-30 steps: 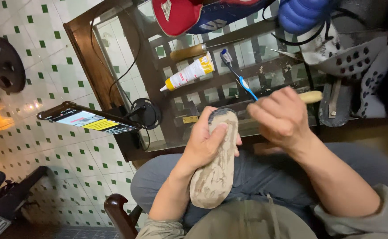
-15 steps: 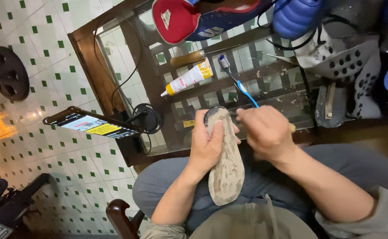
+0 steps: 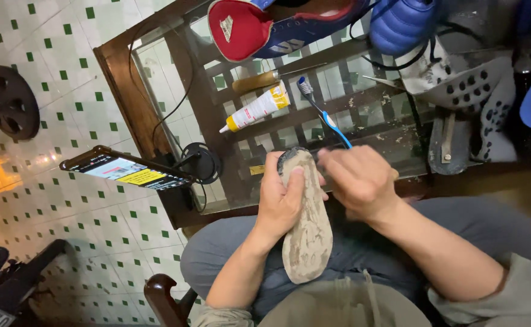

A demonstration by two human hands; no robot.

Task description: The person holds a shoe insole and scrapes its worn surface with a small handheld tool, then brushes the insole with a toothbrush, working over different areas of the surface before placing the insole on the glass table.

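My left hand (image 3: 280, 203) grips a worn, dirty grey shoe sole (image 3: 308, 245) held upright over my lap, its toe end pointing to the table. My right hand (image 3: 359, 181) is closed over the toe end of the sole. It holds a small wooden-handled tool whose tan end (image 3: 395, 174) barely shows past the palm; the working tip is hidden. Just beyond my hands, a blue toothbrush (image 3: 325, 118) lies on the glass table.
On the glass-topped wooden table (image 3: 126, 103) lie a white and yellow glue tube (image 3: 256, 109), a wooden-handled knife (image 3: 262, 80), a red and blue sports shoe (image 3: 265, 24), a blue padded thing (image 3: 401, 24) and a white perforated shoe (image 3: 459, 82). A phone on a stand (image 3: 126, 172) stands left. A weight plate (image 3: 8, 103) rests on the tiled floor.
My right hand has moved left and down onto the toe of the sole, and the tool's wooden handle is now almost hidden. My left hand keeps its grip.
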